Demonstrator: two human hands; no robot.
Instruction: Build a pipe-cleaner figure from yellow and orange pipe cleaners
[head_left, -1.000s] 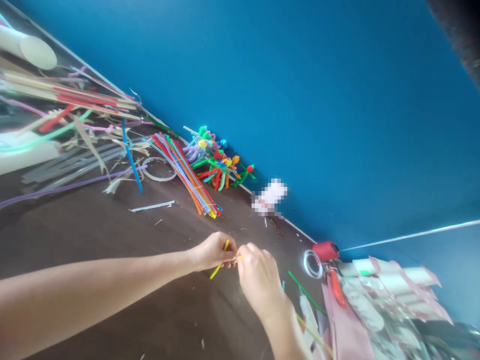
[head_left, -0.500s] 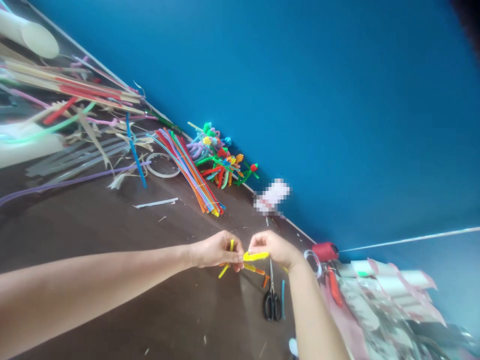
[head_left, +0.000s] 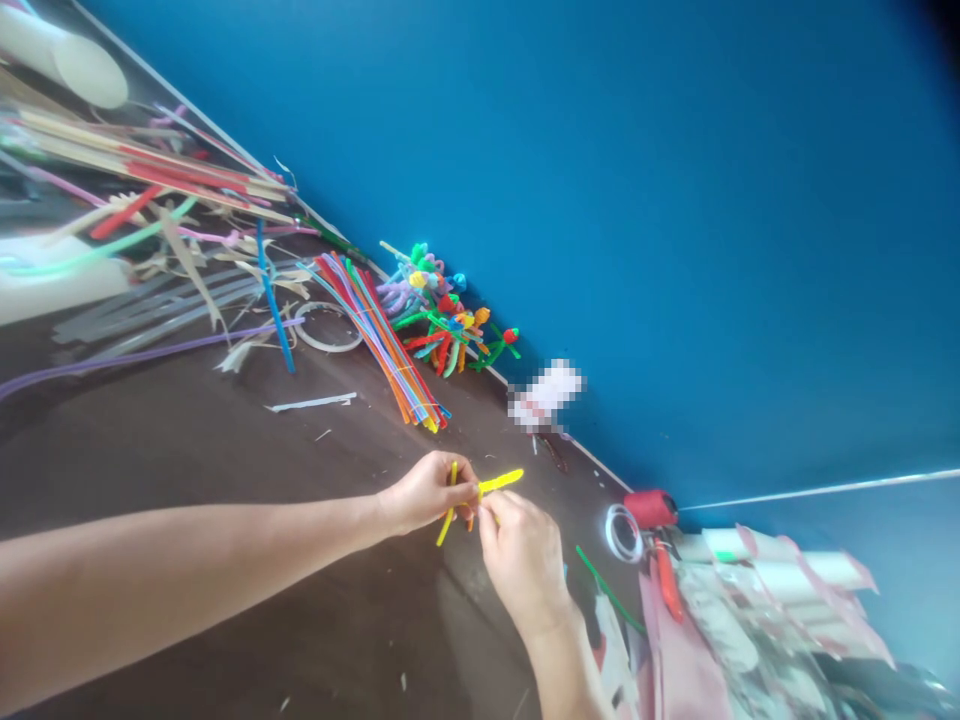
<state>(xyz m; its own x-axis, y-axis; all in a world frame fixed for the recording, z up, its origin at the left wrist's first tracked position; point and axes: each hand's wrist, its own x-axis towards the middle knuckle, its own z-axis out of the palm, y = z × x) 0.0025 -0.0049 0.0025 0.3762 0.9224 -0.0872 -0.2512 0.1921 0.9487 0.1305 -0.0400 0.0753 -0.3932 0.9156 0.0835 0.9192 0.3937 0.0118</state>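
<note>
My left hand (head_left: 429, 493) is closed in a pinch on yellow pipe cleaners, with one yellow strip (head_left: 445, 525) sticking out below its fingers. A folded yellow pipe cleaner (head_left: 501, 482) points up and to the right from between my two hands. My right hand (head_left: 526, 555) is closed too, its thumb and fingertips pinching at the base of the yellow piece, right against my left fingertips. A bit of orange pipe cleaner (head_left: 470, 522) shows under the left fingers. How the pieces are joined is hidden by the fingers.
Beyond my hands lie a bundle of coloured pipe cleaners (head_left: 382, 340), finished-looking pipe cleaner figures (head_left: 450, 310) and a tape ring (head_left: 328, 327). To the right are a white roll (head_left: 624, 532), a red spool (head_left: 651, 508) and plastic packaging (head_left: 750, 610). A blue wall (head_left: 600, 200) borders the table.
My right hand has moved down and left, now covering the scissors and blue strip seen before. The folded yellow piece has tilted upward. My left hand has shifted slightly up.
</note>
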